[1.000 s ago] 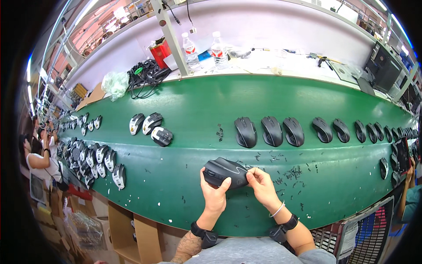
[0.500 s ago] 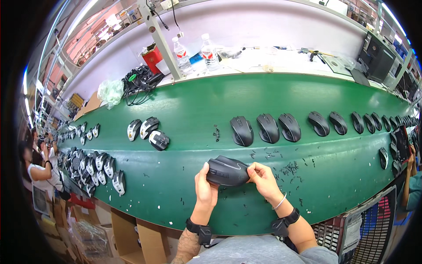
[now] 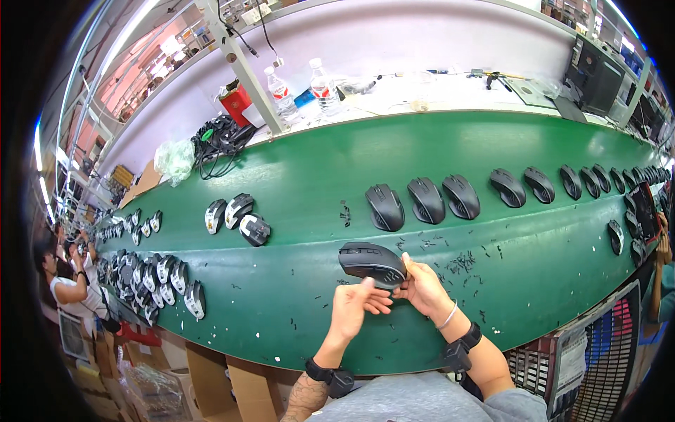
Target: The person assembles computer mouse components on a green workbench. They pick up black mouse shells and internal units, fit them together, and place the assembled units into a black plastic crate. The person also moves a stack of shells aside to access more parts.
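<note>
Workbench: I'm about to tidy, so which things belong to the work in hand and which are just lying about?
Likely in the work:
- black mouse in the right hand
- lined-up black mice
- black-and-white mice
- small black pieces, perhaps

Likely lying about:
- clear bottles
- tangled cables
- pale plastic bag

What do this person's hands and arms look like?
The left hand and right hand wear no gloves. Each wrist has a black strap with a chunky dark box. The right wrist also has a thin pale bangle. A dark tattoo marks the left forearm.
</note>
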{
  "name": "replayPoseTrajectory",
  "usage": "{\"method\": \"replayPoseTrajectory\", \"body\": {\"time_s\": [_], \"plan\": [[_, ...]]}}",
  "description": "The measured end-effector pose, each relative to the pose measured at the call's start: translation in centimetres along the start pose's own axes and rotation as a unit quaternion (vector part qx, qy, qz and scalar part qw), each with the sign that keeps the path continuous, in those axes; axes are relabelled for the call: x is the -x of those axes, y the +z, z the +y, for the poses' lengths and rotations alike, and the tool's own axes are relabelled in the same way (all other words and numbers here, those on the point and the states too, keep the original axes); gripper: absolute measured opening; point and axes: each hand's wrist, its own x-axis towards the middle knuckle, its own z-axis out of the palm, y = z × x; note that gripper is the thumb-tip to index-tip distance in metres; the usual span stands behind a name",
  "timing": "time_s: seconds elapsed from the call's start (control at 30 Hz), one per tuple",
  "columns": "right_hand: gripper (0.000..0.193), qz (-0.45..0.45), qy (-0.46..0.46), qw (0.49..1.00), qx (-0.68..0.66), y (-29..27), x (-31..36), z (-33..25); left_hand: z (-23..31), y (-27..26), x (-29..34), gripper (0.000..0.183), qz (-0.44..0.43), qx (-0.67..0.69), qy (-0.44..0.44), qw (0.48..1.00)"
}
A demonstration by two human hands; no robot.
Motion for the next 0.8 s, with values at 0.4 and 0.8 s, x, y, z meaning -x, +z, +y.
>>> {"method": "replayPoseTrajectory", "body": {"time_s": [0.4,0.8], "plan": [[0.043,0.038,0.004,0.995,0.087,1.2,0.3,-0.5,0.0,-0.2,-1.5,0.027,0.109,0.061,0.076,0.989],[0.021,0.266,-0.335,0.894,0.134,-6.1,23.4,-1.9,-2.1,-21.1,-22.6,0.021,0.164,-0.211,0.033,0.963]]}}
